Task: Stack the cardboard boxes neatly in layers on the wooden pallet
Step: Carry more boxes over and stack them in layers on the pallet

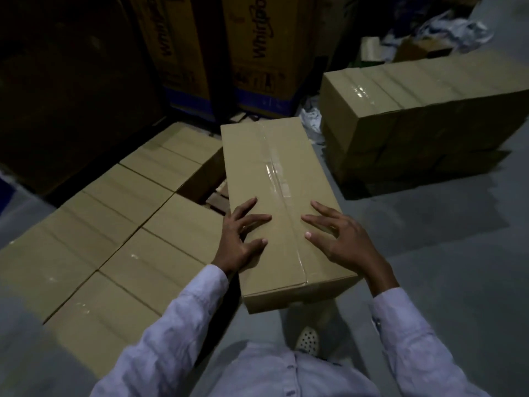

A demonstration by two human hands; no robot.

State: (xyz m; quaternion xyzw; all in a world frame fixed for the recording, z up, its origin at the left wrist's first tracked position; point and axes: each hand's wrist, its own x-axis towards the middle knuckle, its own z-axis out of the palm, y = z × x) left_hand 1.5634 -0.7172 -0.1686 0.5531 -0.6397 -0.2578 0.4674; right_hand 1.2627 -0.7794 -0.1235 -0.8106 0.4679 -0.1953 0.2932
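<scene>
A long taped cardboard box (274, 179) lies lengthwise in front of me at the right edge of a layer of several flat boxes (114, 224). My left hand (243, 236) rests on the near left of its top with fingers spread. My right hand (340, 236) rests on the near right of its top, fingers also spread. Neither hand curls round the box. A gap beside the box shows brown slats of the wooden pallet (217, 199). The box's near end overhangs toward my foot.
A second stack of taped boxes (423, 110) stands on the grey floor at the right. Tall printed appliance cartons (257, 53) and a dark carton (71, 96) line the back. Crumpled plastic and scraps (446, 32) lie at the far right. My shoe (307, 339) is below the box.
</scene>
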